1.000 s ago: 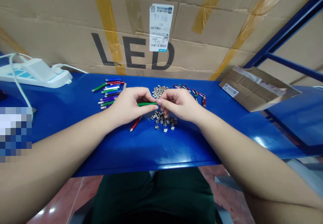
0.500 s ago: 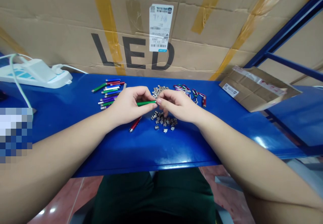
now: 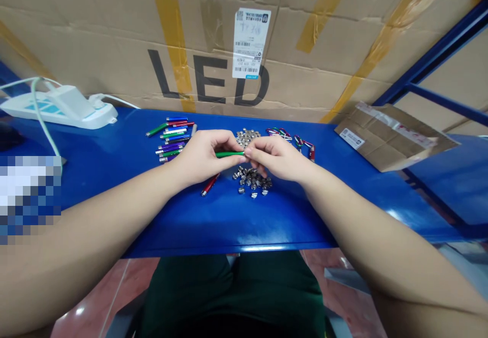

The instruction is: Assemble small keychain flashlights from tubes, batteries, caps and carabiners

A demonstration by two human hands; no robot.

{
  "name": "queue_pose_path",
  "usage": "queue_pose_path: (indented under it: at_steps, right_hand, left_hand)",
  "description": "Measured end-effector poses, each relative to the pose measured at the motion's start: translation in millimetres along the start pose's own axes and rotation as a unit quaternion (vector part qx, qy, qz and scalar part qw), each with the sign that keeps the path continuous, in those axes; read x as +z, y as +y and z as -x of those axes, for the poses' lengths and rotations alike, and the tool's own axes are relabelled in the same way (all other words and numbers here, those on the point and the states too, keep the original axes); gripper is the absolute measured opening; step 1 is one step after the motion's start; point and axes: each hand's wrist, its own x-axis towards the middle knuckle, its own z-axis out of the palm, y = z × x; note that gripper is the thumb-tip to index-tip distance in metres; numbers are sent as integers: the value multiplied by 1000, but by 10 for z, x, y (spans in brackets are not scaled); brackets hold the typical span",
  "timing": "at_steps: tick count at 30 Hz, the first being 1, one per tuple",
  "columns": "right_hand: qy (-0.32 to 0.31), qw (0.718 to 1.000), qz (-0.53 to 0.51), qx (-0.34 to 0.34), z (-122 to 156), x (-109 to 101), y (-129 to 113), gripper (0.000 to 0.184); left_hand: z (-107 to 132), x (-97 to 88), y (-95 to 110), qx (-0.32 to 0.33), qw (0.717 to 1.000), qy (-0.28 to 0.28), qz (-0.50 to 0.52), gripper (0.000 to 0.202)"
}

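Note:
My left hand point(image 3: 204, 157) and my right hand point(image 3: 276, 159) meet above the blue table, both pinching a slim green metal tube point(image 3: 229, 154), which looks like a small pen-shaped light. Its right end is hidden in my right fingers. Beneath my right hand lies a loose pile of small silver button cells point(image 3: 251, 179), and a second pile point(image 3: 247, 137) sits just beyond my fingers. A red metal tube point(image 3: 210, 185) lies close below my left hand. Several coloured tubes point(image 3: 171, 137) lie in a group left of my left hand.
Several small carabiner clips point(image 3: 292, 140) lie at the far right of the parts. The blue table point(image 3: 229, 228) carries a white power strip point(image 3: 63, 105) at back left and a flat cardboard package point(image 3: 392, 142) at right. A large LED carton point(image 3: 213, 73) stands behind.
The whole view has shifted slightly right and up with my head. The green tube now lies closer to level, still held between both hands.

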Motion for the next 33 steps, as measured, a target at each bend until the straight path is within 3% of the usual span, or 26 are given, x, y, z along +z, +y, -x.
queue_pose_path:
  at_steps: [4, 9, 15, 21, 27, 30, 33]
  right_hand:
    - [-8, 1000, -14, 19, -5, 26, -18, 38]
    - [39, 991, 100, -83, 34, -12, -9, 21]
    - [62, 950, 239, -190, 26, -72, 20, 20]
    - [80, 935, 258, -229, 9, -53, 35, 22]
    - [86, 967, 178, -157, 25, 59, -12, 34]
    - [66, 997, 26, -35, 23, 137, -64, 37]
    - [26, 976, -185, 113, 18, 178, -132, 36]
  left_hand:
    - [8, -1, 20, 13, 1000, 1, -10, 24]
    - [6, -16, 10, -9, 1000, 12, 19, 28]
    - [2, -12, -28, -30, 998, 18, 45, 32]
    - [7, -5, -15, -35, 998, 31, 45, 38]
    - [19, -10, -16, 15, 999, 35, 14, 27]
    - [14, -17, -28, 74, 996, 44, -36, 23]
    - [5, -28, -23, 145, 985, 42, -86, 17]
